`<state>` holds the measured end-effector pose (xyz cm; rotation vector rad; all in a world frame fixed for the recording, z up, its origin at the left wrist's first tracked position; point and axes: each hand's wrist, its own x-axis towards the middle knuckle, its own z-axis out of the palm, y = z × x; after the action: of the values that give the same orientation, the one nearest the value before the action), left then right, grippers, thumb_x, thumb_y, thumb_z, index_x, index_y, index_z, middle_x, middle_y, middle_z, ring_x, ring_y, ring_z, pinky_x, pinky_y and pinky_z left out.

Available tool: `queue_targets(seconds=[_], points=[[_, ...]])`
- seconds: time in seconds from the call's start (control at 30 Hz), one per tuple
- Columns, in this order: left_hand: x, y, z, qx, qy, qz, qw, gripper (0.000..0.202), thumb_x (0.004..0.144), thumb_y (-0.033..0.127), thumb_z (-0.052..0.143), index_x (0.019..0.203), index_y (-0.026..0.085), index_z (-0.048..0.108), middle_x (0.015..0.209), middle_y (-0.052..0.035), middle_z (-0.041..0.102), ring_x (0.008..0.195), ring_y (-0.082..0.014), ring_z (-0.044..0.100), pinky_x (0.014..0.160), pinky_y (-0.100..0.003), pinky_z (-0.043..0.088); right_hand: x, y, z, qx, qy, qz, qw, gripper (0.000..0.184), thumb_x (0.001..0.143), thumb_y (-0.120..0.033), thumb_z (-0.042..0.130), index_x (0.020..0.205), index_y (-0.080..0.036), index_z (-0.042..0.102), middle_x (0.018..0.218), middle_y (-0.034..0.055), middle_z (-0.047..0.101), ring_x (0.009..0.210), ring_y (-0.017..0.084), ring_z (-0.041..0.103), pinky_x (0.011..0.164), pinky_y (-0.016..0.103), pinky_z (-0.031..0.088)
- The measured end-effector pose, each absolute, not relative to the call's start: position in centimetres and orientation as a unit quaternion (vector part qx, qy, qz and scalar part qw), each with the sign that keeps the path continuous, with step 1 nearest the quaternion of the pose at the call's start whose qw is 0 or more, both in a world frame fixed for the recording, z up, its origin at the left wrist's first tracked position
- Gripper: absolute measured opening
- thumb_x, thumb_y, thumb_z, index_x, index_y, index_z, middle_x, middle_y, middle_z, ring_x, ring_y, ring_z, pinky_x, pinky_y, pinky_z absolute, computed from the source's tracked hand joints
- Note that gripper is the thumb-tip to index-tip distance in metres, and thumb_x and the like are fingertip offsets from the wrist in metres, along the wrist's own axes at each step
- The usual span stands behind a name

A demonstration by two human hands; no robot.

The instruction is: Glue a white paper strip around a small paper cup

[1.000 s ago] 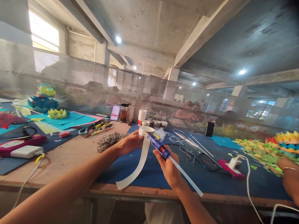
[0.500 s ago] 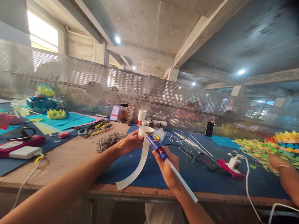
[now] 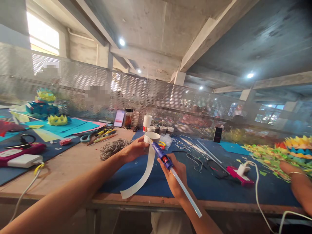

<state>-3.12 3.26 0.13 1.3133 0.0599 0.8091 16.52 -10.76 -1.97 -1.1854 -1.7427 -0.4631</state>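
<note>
My left hand (image 3: 136,149) is closed on a small cup (image 3: 152,137) wrapped at its rim by a white paper strip (image 3: 143,182), whose loose tail curls down over the blue mat. In my right hand (image 3: 175,172) is a blue glue gun (image 3: 161,154), with a long clear glue stick (image 3: 187,193) poking out of its back end. The gun's nozzle points at the strip close to the cup's rim; whether it touches, I cannot tell. Behind the cup stand a white paper cup (image 3: 147,121) with a red band and several small cups (image 3: 163,130).
Left of my hands lie a grey cord bundle (image 3: 113,149), pliers and other tools (image 3: 102,135), and blue paper sheets (image 3: 65,125). To the right are thin sticks (image 3: 208,151), a pink power strip (image 3: 240,175) with a white cable, and another person's hand (image 3: 287,170) beside paper scraps.
The glue gun's rear end has dipped slightly, and its nozzle has shifted a little to the left along the cup's rim. My left hand keeps its hold, nearly still.
</note>
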Motion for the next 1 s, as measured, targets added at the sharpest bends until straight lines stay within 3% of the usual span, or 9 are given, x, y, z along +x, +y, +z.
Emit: queue_targets(seconds=[0.47, 1.0], points=[[-3.2, 3.2, 0.2, 0.595, 0.025, 0.359, 0.718, 0.045, 0.086, 0.023, 0.069, 0.130, 0.020, 0.062, 0.115, -0.0110, 0.072, 0.100, -0.0269, 0.069, 0.091, -0.040, 0.052, 16.9, -10.8, -2.2, -0.479, -0.718, -0.224, 0.452, 0.016, 0.103, -0.034, 0.055, 0.095, -0.020, 0.057, 0.070, 0.0003, 0.067, 0.058, 0.017, 0.068, 0.056, 0.025, 0.042], [-3.3, 3.4, 0.0, 0.592, 0.013, 0.353, 0.724, 0.046, 0.087, 0.024, 0.068, 0.133, 0.020, 0.061, 0.115, -0.0110, 0.072, 0.097, -0.0250, 0.069, 0.090, -0.039, 0.053, 17.6, -10.3, -2.9, -0.476, -0.706, -0.251, 0.461, 0.022, 0.104, -0.041, 0.053, 0.094, -0.021, 0.055, 0.067, -0.0016, 0.064, 0.055, 0.017, 0.065, 0.055, 0.026, 0.039]])
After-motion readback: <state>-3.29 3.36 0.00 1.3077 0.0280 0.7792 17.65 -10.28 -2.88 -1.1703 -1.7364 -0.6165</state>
